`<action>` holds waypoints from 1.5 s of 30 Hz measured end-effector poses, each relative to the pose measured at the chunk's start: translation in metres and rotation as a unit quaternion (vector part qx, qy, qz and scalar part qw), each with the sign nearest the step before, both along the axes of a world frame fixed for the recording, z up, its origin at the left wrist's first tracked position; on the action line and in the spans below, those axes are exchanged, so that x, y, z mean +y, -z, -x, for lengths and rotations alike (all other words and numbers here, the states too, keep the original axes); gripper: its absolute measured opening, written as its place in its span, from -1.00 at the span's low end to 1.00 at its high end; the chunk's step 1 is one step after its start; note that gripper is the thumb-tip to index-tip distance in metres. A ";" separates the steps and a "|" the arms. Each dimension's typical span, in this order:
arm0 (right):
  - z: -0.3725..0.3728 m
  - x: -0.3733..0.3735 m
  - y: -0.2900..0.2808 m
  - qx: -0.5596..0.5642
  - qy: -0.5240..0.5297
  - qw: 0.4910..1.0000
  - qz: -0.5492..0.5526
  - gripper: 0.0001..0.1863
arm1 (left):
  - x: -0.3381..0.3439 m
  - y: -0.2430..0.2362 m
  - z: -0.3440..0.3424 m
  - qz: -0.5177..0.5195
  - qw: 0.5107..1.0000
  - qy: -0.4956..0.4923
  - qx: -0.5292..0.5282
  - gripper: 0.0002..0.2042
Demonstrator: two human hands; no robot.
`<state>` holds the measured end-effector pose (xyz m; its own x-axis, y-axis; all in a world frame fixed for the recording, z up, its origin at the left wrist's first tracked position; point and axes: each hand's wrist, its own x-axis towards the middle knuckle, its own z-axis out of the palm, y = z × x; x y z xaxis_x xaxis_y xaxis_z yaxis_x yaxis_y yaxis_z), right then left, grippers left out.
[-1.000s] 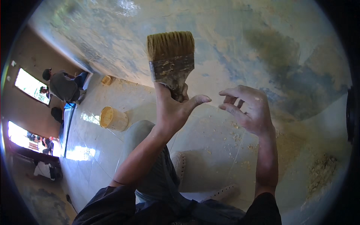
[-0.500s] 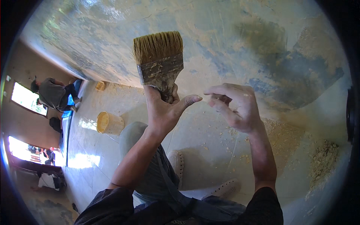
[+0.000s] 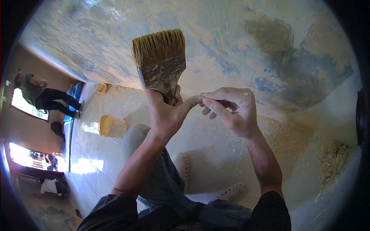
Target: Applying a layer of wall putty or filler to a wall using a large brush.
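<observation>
Left-hand grip (image 3: 165, 118) is clasping the wide brush (image 3: 160, 63) by its handle, the right hand (image 3: 238, 111), farther from it, is pinching the left thumb (image 3: 191, 102), and the brush's long axis is running forward, bristles outermost, before the mottled wall (image 3: 225, 34).

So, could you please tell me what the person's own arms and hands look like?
Dark, loose sleeves end near the elbows. The left hand and right hand are ungloved and look dusty. A thin dark line, perhaps a band, crosses the left forearm.
</observation>
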<state>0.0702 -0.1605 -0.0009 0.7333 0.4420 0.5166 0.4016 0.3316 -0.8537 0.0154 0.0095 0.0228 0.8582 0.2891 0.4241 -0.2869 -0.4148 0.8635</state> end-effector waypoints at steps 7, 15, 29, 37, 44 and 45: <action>0.004 0.005 0.002 0.095 -0.033 0.994 -0.044 -0.88 | 0.004 0.002 0.001 -0.042 0.999 0.005 -0.017 -0.30; -0.001 0.004 0.008 0.145 -0.077 0.985 -0.055 -0.86 | 0.007 0.004 0.002 -0.061 0.998 0.001 0.032 -0.27; 0.004 0.001 0.007 0.117 -0.063 0.989 -0.066 -0.88 | -0.003 0.002 0.002 -0.019 0.999 0.013 -0.024 -0.26; 0.001 0.012 0.017 0.189 -0.065 0.977 -0.079 -0.90 | 0.005 0.013 -0.002 -0.070 0.998 0.004 0.006 -0.29; -0.006 0.037 0.062 0.273 -0.097 0.943 -0.164 -0.69 | -0.008 0.003 0.005 0.038 0.996 0.043 0.070 -0.48; -0.003 0.043 0.075 0.319 -0.100 0.932 -0.137 -0.64 | -0.010 0.001 0.005 0.115 0.983 0.038 0.137 -0.56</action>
